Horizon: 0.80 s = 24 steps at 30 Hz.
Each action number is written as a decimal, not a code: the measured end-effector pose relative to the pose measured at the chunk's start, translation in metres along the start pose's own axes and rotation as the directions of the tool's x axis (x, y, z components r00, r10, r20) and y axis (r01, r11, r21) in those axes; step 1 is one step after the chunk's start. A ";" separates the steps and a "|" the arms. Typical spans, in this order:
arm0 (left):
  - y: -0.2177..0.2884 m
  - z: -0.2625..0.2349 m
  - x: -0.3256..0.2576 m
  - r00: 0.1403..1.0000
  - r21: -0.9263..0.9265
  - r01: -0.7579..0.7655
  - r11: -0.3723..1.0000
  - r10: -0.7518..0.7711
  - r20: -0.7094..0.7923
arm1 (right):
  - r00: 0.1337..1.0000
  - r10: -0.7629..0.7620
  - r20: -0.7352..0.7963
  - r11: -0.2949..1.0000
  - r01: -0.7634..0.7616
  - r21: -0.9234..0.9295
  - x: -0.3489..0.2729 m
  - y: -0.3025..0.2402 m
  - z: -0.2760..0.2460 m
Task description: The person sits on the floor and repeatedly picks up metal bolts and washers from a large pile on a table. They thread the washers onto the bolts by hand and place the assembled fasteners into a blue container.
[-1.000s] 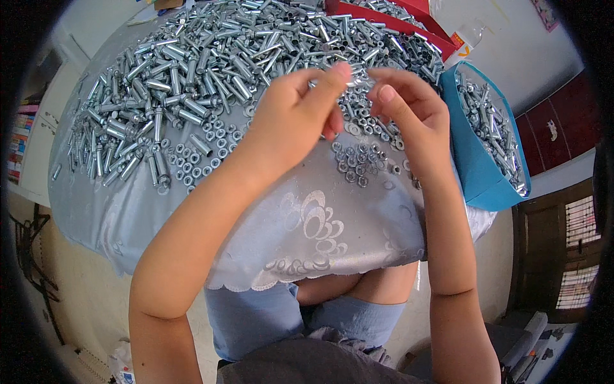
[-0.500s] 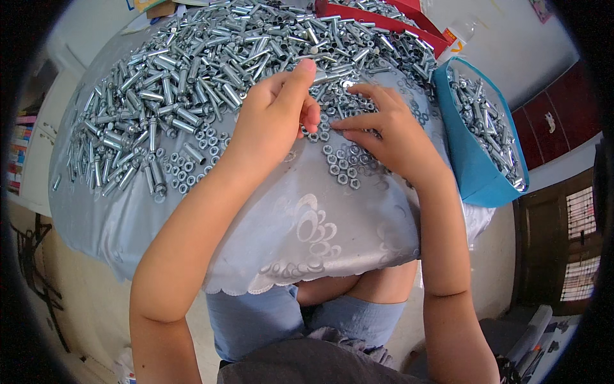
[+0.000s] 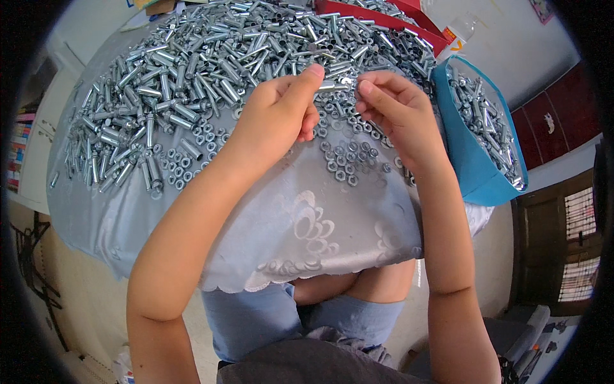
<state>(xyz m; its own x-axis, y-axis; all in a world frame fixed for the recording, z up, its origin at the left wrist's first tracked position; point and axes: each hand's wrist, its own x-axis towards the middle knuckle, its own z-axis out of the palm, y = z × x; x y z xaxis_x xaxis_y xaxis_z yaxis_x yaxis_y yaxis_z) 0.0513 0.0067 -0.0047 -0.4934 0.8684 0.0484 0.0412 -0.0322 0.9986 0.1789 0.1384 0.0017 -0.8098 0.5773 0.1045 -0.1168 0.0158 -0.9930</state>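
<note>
My left hand (image 3: pixel 278 109) is closed around a metal expansion bolt (image 3: pixel 332 86), whose end sticks out to the right past the thumb. Facing that end, my right hand (image 3: pixel 403 105) has thumb and forefinger pinched together a short way off. Whatever is between those fingertips is too small to name. Below the hands, loose hex nuts (image 3: pixel 345 160) lie in a cluster on the grey patterned tablecloth (image 3: pixel 268 211). Another group of nuts (image 3: pixel 182 163) lies left of my left forearm. A large heap of metal bolts and sleeves (image 3: pixel 211 57) spreads across the far part of the table.
At the right edge of the table stands a blue fabric bin (image 3: pixel 476 169) full of bolts. A red box (image 3: pixel 422 35) holding more metal parts sits at the back, with a clear plastic bottle (image 3: pixel 460 32) beside it. The scalloped cloth edge hangs over my lap.
My right hand has risen from the nuts toward the bolt's end, its fingers drawing into a pinch. My left hand stays nearly in place, and the bolt's end now shows clearly.
</note>
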 end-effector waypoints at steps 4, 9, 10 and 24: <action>0.001 0.005 -0.002 1.000 0.027 0.006 1.000 -0.005 -0.030 | 0.985 0.153 0.082 0.974 -0.164 0.155 -0.001 0.003 -0.001; -0.001 0.003 -0.002 1.000 0.016 -0.027 1.000 0.027 0.002 | 0.972 0.199 0.123 0.926 -0.227 0.301 0.001 0.005 -0.003; -0.001 0.003 -0.002 0.999 0.021 -0.033 0.999 0.033 0.009 | 0.975 0.192 0.109 0.931 -0.216 0.294 0.000 0.004 -0.001; 0.000 0.005 -0.004 0.995 -0.023 -0.052 0.998 0.054 0.083 | 0.995 0.101 0.014 0.995 -0.101 -0.005 -0.002 0.002 0.002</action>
<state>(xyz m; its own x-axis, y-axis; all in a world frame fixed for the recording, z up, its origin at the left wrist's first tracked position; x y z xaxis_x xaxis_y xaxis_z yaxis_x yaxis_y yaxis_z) 0.0576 0.0060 -0.0049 -0.4171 0.9033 0.1004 0.0466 -0.0890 0.9949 0.1793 0.1357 0.0000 -0.8254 0.5645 0.0044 -0.0315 -0.0381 -0.9988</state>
